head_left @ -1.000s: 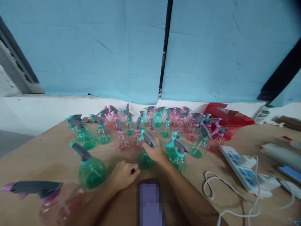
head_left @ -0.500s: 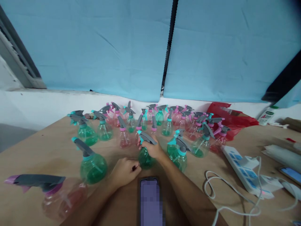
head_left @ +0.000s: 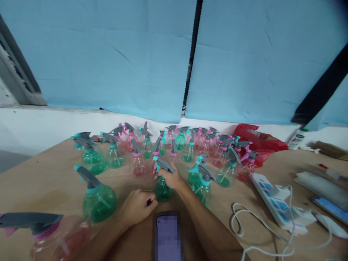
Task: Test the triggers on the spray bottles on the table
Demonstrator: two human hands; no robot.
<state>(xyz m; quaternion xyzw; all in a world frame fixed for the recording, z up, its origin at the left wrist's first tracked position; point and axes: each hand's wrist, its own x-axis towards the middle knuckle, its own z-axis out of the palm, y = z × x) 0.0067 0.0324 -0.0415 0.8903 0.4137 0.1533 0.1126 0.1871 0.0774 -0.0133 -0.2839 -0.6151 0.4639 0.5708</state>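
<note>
My right hand (head_left: 170, 178) is wrapped round the neck of a green spray bottle (head_left: 162, 191) with a grey and teal trigger head, which stands upright on the wooden table (head_left: 49, 181). Just left of that bottle, my left hand (head_left: 137, 206) rests on the table in a loose fist, with a small dark thing I cannot make out pinched at the fingertips. A phone (head_left: 168, 235) lies between my forearms at the near edge.
Several green and pink spray bottles (head_left: 187, 145) stand in rows behind. A larger green bottle (head_left: 97, 197) and a pink one (head_left: 51, 235) are near left. A white power strip (head_left: 274, 197) with cables, a red bag (head_left: 258, 141) and another phone (head_left: 330, 206) lie right.
My right hand has shifted a little left and nearer with the green bottle in its grip. The left fist has stayed beside it.
</note>
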